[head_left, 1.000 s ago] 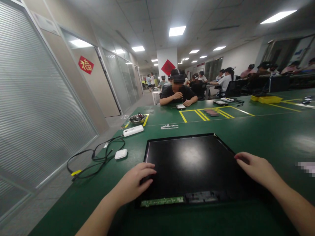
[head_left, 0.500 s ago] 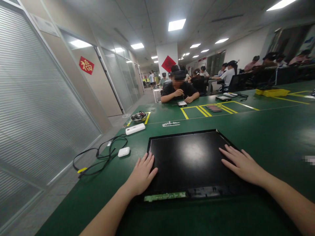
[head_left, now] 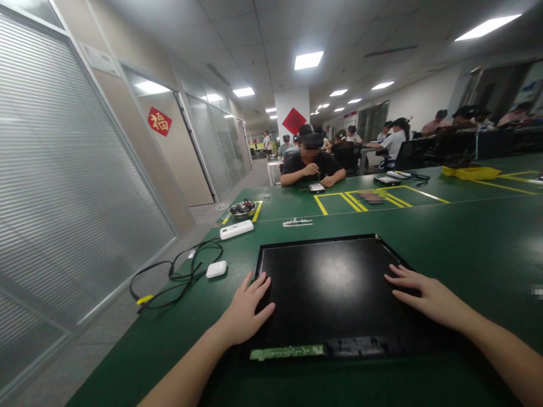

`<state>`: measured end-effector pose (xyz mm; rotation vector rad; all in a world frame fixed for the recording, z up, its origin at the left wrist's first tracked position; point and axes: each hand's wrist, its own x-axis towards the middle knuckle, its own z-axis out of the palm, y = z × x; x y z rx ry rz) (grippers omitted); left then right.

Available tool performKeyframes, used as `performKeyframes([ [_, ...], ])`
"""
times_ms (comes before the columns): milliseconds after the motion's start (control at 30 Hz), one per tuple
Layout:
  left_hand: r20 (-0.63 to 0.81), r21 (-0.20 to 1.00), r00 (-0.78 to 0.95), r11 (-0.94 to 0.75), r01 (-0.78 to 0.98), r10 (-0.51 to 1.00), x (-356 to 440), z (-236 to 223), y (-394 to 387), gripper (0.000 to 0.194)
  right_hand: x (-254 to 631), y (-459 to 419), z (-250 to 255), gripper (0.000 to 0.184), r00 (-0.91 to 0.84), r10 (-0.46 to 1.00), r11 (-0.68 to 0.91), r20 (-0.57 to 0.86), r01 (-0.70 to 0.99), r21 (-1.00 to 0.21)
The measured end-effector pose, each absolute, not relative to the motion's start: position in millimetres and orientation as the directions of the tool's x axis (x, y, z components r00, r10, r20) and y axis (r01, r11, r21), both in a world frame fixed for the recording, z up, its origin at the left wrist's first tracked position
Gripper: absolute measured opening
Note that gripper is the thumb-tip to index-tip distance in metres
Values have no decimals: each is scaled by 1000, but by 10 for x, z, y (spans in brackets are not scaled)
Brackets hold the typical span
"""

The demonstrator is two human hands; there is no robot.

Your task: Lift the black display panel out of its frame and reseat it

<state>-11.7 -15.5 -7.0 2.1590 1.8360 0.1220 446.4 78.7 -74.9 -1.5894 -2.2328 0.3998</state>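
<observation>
A black flat display panel [head_left: 326, 294] lies on the green table in front of me, its glossy face reflecting a ceiling light. Along its near edge runs a green circuit board strip [head_left: 287, 352], with a dark strip beside it. My left hand [head_left: 246, 311] rests over the panel's left edge, fingers spread. Over the right edge lies my right hand [head_left: 428, 297], its fingers also apart. Neither hand is closed round anything; the undersides of both palms are hidden.
Left of the panel are a small white case [head_left: 216, 269], a white power bank [head_left: 236, 229] and black cables [head_left: 176, 277]. Beyond stand a metal bowl [head_left: 242, 208] of small parts and white plastic pieces [head_left: 297, 222]. A person [head_left: 313, 161] works across the green table [head_left: 475, 237].
The whole scene sits slightly lower in the picture, as the camera has tilted up a little. Both hands stay at the panel's sides, with the right fingers shifted slightly.
</observation>
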Motion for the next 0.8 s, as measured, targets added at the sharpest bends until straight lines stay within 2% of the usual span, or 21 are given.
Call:
performKeyframes([
  [133,-163,295,174,-121,948,971,-102,-48,-172,70,4452,842,-667,39,-255,960,277,112,836,-474],
  [333,-132,303,182,-135,944,974,-117,-67,-153,70,4360,894,-498,32,-257,963,268,82,873,-408],
  [500,-55,428,166,-127,895,985,-210,-170,-93,62,4310,1008,-374,27,-300,950,307,81,865,-396],
  [600,87,498,103,-132,857,991,-291,-299,-46,66,4368,1065,-402,27,-260,961,275,97,844,-460],
  [700,160,429,-39,-34,903,986,-357,-401,1,77,4507,1052,-510,36,-151,974,222,170,797,-562],
  [800,41,267,-118,103,958,992,-394,-429,32,72,4657,1033,-640,42,-103,974,208,199,748,-630],
])
